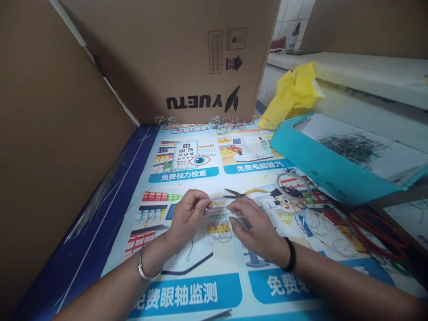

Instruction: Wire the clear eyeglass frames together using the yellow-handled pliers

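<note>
My left hand [189, 218] is closed, its thumb and forefinger pinched together on what looks like a thin wire, most of which is too fine to follow. Facing it, my right hand [252, 225] has its fingers bent, with a gap between thumb and fingertips. Between the hands lie fine looped wires [218, 231], hard to separate from the printed sheet beneath. Just beyond my fingers rest pliers [245, 193] with dark jaws and yellow handles.
A large cardboard box [160, 58] walls off the back and left. Right of my hands are a coil of pale wire [293, 185], a blue carton [327, 167] holding a heap of wire pieces [354, 148], red coiled cord [377, 236] and a yellow bag [290, 96]. Wire tangles [222, 124] lie along the box.
</note>
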Available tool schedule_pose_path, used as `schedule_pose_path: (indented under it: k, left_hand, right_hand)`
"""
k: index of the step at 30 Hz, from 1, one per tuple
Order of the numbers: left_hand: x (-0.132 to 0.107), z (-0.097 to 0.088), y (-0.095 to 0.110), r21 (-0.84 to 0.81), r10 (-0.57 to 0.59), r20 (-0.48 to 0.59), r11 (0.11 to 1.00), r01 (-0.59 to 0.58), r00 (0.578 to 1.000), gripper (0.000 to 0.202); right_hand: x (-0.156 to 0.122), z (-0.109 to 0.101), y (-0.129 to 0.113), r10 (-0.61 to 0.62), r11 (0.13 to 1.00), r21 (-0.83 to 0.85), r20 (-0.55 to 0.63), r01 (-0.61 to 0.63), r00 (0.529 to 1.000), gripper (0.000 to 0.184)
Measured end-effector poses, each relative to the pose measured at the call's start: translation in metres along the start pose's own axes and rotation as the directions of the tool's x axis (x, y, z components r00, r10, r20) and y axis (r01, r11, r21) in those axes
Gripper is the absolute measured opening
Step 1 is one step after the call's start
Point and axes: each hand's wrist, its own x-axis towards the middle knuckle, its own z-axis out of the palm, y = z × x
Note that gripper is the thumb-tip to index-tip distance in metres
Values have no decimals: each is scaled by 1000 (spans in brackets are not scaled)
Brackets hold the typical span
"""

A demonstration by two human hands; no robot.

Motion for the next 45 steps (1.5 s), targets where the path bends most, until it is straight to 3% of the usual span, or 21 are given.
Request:
schedule_pose_path:
  k: [18,25,39,45]
  left_hand:
    - [-5,-3,-5,38,155,42,987,-156,987,9]
    - [-6,-3,-3,41,164,50,985,-166,985,10]
    - [-4,-3,1,103,201,55,973,-206,978,10]
    - [-4,-3,2,52,193,67,979,-196,979,10]
  right_hand:
    - [2,-2,-1,-18,1000,-6,37,18,999,29]
    - [-1,-2,1,-1,1000,1,43,1,999,38]
    - [0,0,2,-42,999,-18,35,43,998,31]
    - [5,-1,1,-61,998,10,37,61,997,32]
